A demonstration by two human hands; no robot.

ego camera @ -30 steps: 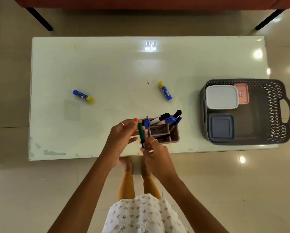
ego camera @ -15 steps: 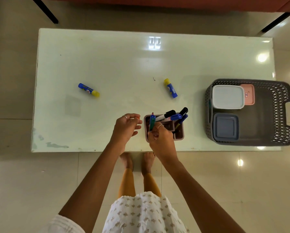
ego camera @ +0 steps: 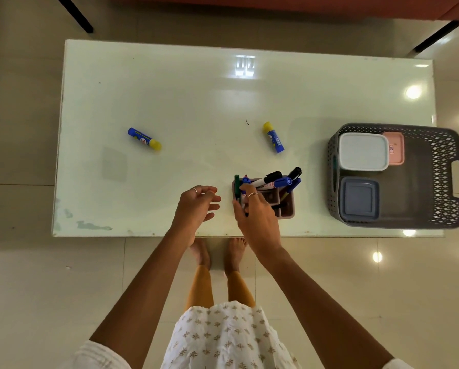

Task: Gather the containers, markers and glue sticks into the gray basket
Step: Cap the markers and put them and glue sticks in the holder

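A mauve marker holder (ego camera: pixel 287 207) stands near the table's front edge with several markers (ego camera: pixel 272 177) leaning in it. My right hand (ego camera: pixel 259 218) pinches a green marker (ego camera: pixel 237 185) that stands at the holder's left side. My left hand (ego camera: pixel 196 206) hovers just left of the holder, fingers loosely spread and holding nothing. Two blue glue sticks with yellow caps lie on the table, one at the left (ego camera: pixel 144 139) and one behind the holder (ego camera: pixel 273 137). The gray basket (ego camera: pixel 448 169) at the right holds a white container (ego camera: pixel 363 151), a pink container (ego camera: pixel 396 147) and a grey-blue container (ego camera: pixel 359 198).
The pale glass table (ego camera: pixel 170 89) spans the view, and the basket's right handle overhangs its edge. My bare feet show under the front edge. Dark furniture legs (ego camera: pixel 75 14) stand on the tiled floor beyond the table.
The green marker went from between both hands into the holder's left side. My left hand let go and drew slightly away to the left.
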